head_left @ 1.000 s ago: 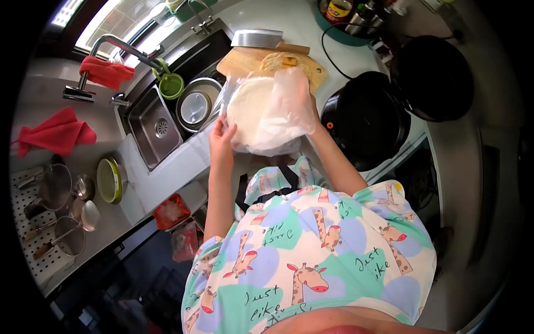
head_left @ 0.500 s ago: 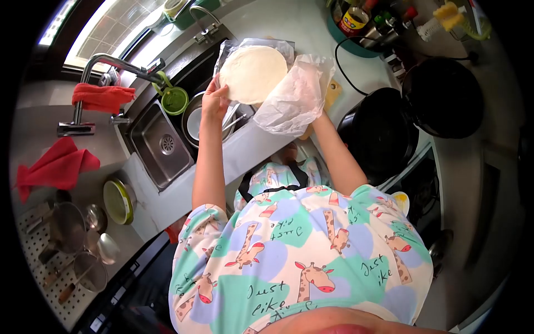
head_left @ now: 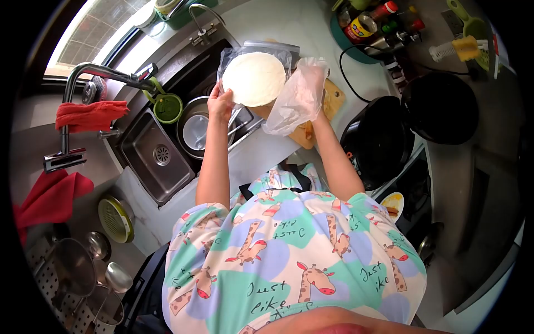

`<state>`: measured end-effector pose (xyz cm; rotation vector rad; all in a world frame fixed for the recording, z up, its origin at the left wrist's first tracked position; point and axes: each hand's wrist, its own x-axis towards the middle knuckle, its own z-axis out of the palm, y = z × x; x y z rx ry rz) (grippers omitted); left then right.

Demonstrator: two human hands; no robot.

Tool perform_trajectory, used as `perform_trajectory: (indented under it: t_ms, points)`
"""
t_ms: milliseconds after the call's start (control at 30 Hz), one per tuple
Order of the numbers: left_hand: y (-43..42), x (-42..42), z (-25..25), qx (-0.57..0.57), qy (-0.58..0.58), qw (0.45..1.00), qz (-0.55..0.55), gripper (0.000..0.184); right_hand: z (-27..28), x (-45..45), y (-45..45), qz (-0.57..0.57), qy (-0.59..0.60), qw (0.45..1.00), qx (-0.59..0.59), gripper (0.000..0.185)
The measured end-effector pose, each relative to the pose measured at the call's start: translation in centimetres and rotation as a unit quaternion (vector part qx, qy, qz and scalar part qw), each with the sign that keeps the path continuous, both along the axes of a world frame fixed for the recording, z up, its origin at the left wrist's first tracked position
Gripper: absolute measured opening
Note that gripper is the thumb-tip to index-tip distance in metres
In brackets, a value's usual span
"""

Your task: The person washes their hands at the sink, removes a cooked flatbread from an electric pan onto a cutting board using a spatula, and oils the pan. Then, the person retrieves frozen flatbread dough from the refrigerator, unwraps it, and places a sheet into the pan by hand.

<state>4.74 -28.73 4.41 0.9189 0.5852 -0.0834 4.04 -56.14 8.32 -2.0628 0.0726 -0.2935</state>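
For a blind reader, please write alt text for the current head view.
A person's left hand holds a round pale disc by its edge, while the right hand shows through translucent film beside it. Below lies a wooden board; a sink is at left, a black pan at right.

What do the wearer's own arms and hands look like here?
Short sleeves of a giraffe-print top in pale cream, mint and lavender leave both forearms bare. The left hand wears no glove, and no watch or bracelet shows. The right hand shows only dimly through translucent plastic film.
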Motion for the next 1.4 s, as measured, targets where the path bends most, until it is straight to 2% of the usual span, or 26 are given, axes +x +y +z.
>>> perform_trajectory:
  t_ms: [33,167,267,300,367,400,433,533,567,633,667,700,800,833,900,933,967,1033,1100,1133,1233,1333,1367,1400]
  points:
    - [0.1,-0.1,0.1,0.024,0.01,1.0,-0.007,0.048,0.3,0.0,0.2,-0.007,0.027,1.0,-0.004,0.047]
    - [0.0,-0.7,0.8,0.115,0.015,0.993,-0.018,0.046,1.9,0.3,2.5,-0.023,-0.028,0.999,-0.034,0.043]
    - [0.1,-0.7,0.6,0.197,-0.087,0.973,-0.078,0.048,4.4,0.3,4.7,-0.019,-0.004,0.995,0.102,0.04]
    - [0.4,-0.8,0.6,0.211,-0.097,0.966,-0.115,0.052,4.8,0.6,5.2,-0.028,0.04,0.983,0.177,0.039]
    - [0.7,-0.8,-1.0,0.424,-0.041,0.9,-0.096,0.055,4.3,0.6,5.4,-0.019,0.033,0.986,0.159,0.036]
    - [0.8,-1.0,-1.9,0.522,-0.01,0.849,-0.085,0.057,3.8,0.4,5.5,0.0,-0.018,0.998,0.067,0.036]
    - [0.6,-1.6,-0.1,0.492,-0.015,0.868,-0.068,0.056,3.5,0.2,5.5,0.02,-0.069,0.997,-0.025,0.036]
    - [0.1,-3.4,2.8,0.688,-0.069,0.722,0.012,0.048,3.6,0.9,5.8,0.077,-0.113,0.979,-0.15,0.044]
    - [0.0,-3.9,3.7,0.682,-0.102,0.724,0.024,0.039,3.5,1.2,5.8,0.076,-0.064,0.986,-0.133,0.046]
    - [0.3,-4.1,3.3,0.563,-0.088,0.821,-0.043,0.037,3.1,1.8,5.6,0.073,0.033,0.992,-0.098,0.051]
    - [0.4,-4.1,2.8,0.497,-0.082,0.861,-0.075,0.036,2.6,1.8,5.4,0.069,0.024,0.992,-0.104,0.05]
    - [0.3,-4.1,2.3,0.509,-0.085,0.854,-0.071,0.036,2.2,1.7,5.2,0.065,0.015,0.992,-0.109,0.049]
    - [0.3,-4.0,-0.2,0.725,-0.087,0.682,0.037,0.04,1.6,1.7,4.9,0.074,0.019,0.991,-0.11,0.049]
    - [0.8,-3.4,-1.8,0.768,-0.094,0.628,0.085,0.046,1.5,1.6,4.8,0.08,0.027,0.991,-0.108,0.05]
    - [1.7,-2.6,-3.2,0.581,-0.013,0.813,0.027,0.048,-0.2,1.5,4.8,0.068,0.002,0.993,-0.1,0.051]
    - [2.0,-2.4,-3.5,0.47,0.028,0.882,-0.003,0.05,-0.4,1.4,5.0,0.062,-0.011,0.993,-0.095,0.052]
    - [2.3,-2.4,-3.8,0.407,0.046,0.912,-0.027,0.043,-0.6,1.3,5.2,0.05,-0.016,0.992,-0.111,0.052]
    - [2.7,-2.4,-3.2,0.312,0.037,0.948,-0.06,0.034,-0.6,1.4,5.7,0.024,-0.027,0.989,-0.144,0.053]
    - [2.5,-2.8,-1.0,0.194,0.049,0.977,-0.068,0.029,-0.1,1.6,6.3,0.047,-0.019,0.989,-0.142,0.055]
    - [2.4,-2.9,-1.2,0.202,0.042,0.977,-0.053,0.031,0.1,1.6,6.7,0.059,-0.014,0.988,-0.141,0.056]
    - [2.2,-3.7,-1.3,0.24,0.003,0.97,-0.031,0.042,-2.2,2.0,9.2,0.088,-0.092,0.976,-0.178,0.044]
    - [0.8,-5.3,3.6,0.146,-0.07,0.987,-0.009,0.044,2.3,-0.4,11.8,0.158,-0.032,0.986,-0.051,0.032]
    - [1.5,-5.2,2.5,0.117,-0.067,0.99,-0.05,0.04,0.5,-0.2,12.6,0.183,-0.006,0.983,0.023,0.029]
    - [2.4,-5.3,1.4,0.034,-0.06,0.995,-0.069,0.035,-1.3,0.1,13.5,0.203,0.021,0.974,0.096,0.027]
